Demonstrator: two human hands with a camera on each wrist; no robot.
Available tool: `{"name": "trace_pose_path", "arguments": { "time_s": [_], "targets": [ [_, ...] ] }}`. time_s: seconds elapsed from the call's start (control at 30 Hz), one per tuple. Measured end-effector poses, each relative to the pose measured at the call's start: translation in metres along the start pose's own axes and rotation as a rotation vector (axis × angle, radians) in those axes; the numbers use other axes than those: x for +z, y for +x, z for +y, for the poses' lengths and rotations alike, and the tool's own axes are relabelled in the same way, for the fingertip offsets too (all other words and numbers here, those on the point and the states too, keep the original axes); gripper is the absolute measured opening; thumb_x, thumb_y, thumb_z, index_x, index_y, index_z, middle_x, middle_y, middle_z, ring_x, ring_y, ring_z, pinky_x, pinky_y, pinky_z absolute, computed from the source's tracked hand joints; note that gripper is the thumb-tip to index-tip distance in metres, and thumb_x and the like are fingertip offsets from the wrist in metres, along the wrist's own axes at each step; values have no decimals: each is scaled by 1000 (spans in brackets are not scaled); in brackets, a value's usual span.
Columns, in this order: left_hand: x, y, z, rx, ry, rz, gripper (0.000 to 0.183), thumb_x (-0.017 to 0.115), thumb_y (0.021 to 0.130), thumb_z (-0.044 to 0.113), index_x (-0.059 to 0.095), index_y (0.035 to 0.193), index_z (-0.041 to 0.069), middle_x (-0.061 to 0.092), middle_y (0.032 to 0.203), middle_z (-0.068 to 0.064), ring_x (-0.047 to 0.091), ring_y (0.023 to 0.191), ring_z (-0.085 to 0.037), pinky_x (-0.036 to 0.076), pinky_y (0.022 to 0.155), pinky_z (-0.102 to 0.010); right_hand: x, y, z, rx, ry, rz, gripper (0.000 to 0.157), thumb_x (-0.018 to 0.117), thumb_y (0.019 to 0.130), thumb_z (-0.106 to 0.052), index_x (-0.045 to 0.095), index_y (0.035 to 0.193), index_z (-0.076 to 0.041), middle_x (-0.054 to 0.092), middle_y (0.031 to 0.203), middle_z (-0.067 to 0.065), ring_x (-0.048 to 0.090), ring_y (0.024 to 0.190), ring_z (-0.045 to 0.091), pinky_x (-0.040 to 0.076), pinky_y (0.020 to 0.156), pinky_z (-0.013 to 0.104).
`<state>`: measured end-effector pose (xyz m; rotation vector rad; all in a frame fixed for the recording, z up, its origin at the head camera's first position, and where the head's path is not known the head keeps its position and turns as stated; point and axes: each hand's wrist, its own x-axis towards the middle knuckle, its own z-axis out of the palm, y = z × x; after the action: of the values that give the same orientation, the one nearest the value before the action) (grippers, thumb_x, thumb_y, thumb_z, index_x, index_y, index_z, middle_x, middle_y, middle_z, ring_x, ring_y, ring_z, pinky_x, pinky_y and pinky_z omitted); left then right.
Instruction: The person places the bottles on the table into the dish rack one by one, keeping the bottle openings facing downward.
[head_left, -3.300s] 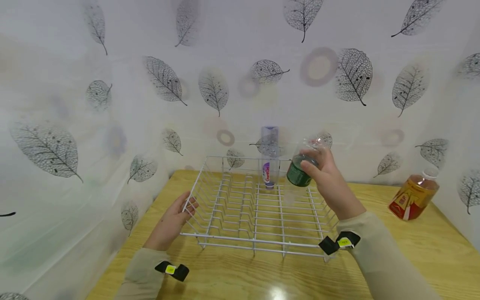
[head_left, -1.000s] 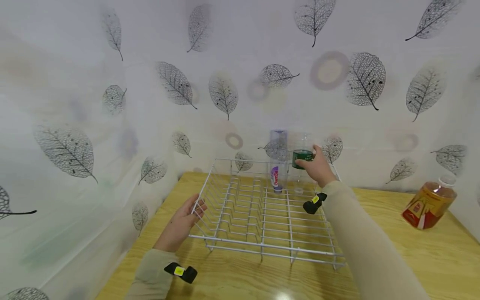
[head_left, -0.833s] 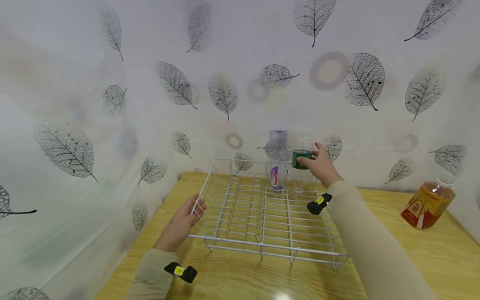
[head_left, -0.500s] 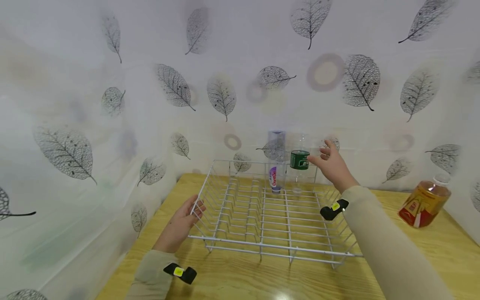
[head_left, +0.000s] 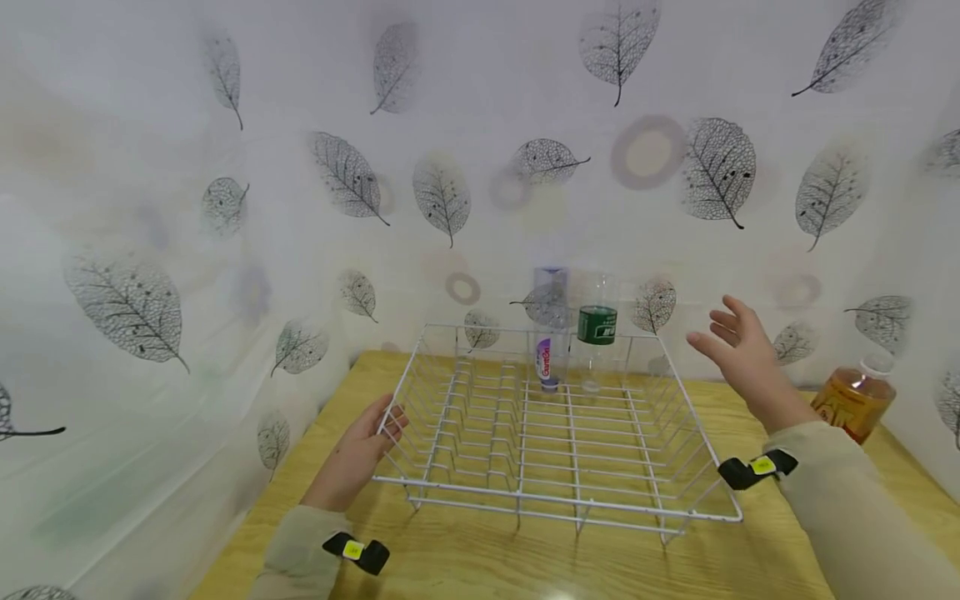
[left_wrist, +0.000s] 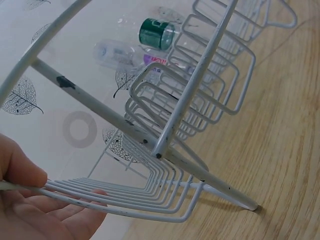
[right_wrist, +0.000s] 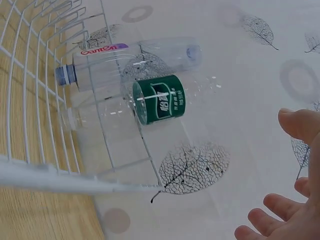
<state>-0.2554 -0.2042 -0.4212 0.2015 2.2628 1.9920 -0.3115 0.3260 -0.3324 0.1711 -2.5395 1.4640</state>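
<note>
A white wire dish rack [head_left: 517, 492] stands on the table. My left hand [head_left: 356, 450] holds its left side; in the left wrist view the thumb [left_wrist: 25, 172] lies above the top wire and the fingers below it. Two clear plastic bottles stand neck down at the back of the rack. One is a purple-tinted bottle [head_left: 550, 358] with a "Ganten" label, the other a green-labelled bottle [head_left: 597, 325] to its right. My right hand [head_left: 742, 358] is in the air right of the rack, fingers spread and holding nothing, apart from both bottles.
An amber bottle [head_left: 855, 400] with a white cap stands on the wooden table [head_left: 465, 558] at the right, partly behind my right sleeve. A leaf-patterned curtain [head_left: 480, 225] hangs close behind the rack and along the left.
My right hand has brought the green-labelled bottle to the back of the rack, let go of it, and moved off to the right. The left hand has stayed on the rack.
</note>
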Motion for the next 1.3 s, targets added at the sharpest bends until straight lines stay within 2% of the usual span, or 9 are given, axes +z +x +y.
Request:
{"name": "trace_pose_path", "arguments": {
  "time_s": [0.27, 0.37, 0.53, 0.67, 0.77, 0.87, 1.0, 1.13, 1.3],
  "targets": [
    [-1, 0, 0, -2, -9, -7, 61, 35, 108, 0, 7, 162, 1, 29, 158, -28, 35, 143, -42, 29, 118, -50, -41, -38, 23, 37, -58, 85, 96, 59, 101, -46, -14, 161, -33, -1, 169, 15, 5, 152, 40, 15, 111, 74],
    [-1, 0, 0, -1, -16, -13, 61, 36, 108, 0, 7, 162, 1, 29, 158, -28, 35, 143, -41, 29, 118, -50, -51, -54, 32, 46, -85, 156, 93, 59, 102, -43, -14, 160, -37, -1, 169, 12, 4, 152, 38, 12, 112, 72],
    [-2, 0, -1, 2, -21, -24, 61, 37, 108, 1, 7, 162, 1, 29, 158, -28, 35, 143, -40, 29, 118, -49, -64, -77, 46, 70, -98, 308, 89, 56, 104, -32, -11, 162, -30, 0, 168, 17, 4, 152, 40, 8, 114, 70],
    [-2, 1, -2, 1, -25, -22, 62, 37, 108, 1, 7, 162, 1, 30, 158, -27, 35, 143, -40, 29, 118, -49, -76, -86, 70, 107, -64, 421, 84, 54, 105, -25, -6, 163, -28, 4, 169, 13, 6, 154, 29, 6, 119, 61],
    [-3, 1, -3, 0, -21, -17, 62, 37, 108, 1, 7, 162, 1, 29, 158, -27, 36, 143, -39, 29, 118, -49, -85, -86, 89, 208, -15, 514, 80, 52, 105, -24, -3, 164, -29, 4, 170, 8, 5, 154, 24, 6, 122, 51],
    [-2, 1, -3, 1, -16, -13, 62, 37, 108, 1, 6, 162, 1, 29, 159, -27, 37, 143, -38, 29, 118, -49, -92, -83, 111, 348, 14, 577, 79, 49, 106, -29, -4, 164, -28, 2, 169, 11, 4, 154, 28, 9, 123, 48],
    [-2, 1, -1, 1, -17, -6, 62, 37, 107, 0, 7, 162, 1, 29, 159, -27, 37, 143, -39, 28, 119, -50, -94, -80, 143, 473, -5, 541, 86, 50, 104, -38, -9, 163, -16, -3, 167, 21, 3, 152, 40, 13, 121, 57],
    [-2, 1, 0, -1, -9, -4, 63, 37, 107, 0, 6, 162, 2, 29, 159, -27, 36, 143, -39, 28, 119, -50, -93, -79, 173, 521, -43, 462, 98, 50, 102, -47, -17, 159, -5, -9, 164, 29, 1, 150, 49, 17, 115, 67],
    [-1, 0, -1, -7, -7, -4, 64, 38, 108, 0, 5, 162, 2, 27, 160, -27, 35, 143, -39, 28, 118, -50, -88, -77, 190, 541, -10, 425, 106, 54, 99, -50, -21, 157, -3, -9, 163, 31, 1, 148, 52, 16, 114, 69]
  ]
}}
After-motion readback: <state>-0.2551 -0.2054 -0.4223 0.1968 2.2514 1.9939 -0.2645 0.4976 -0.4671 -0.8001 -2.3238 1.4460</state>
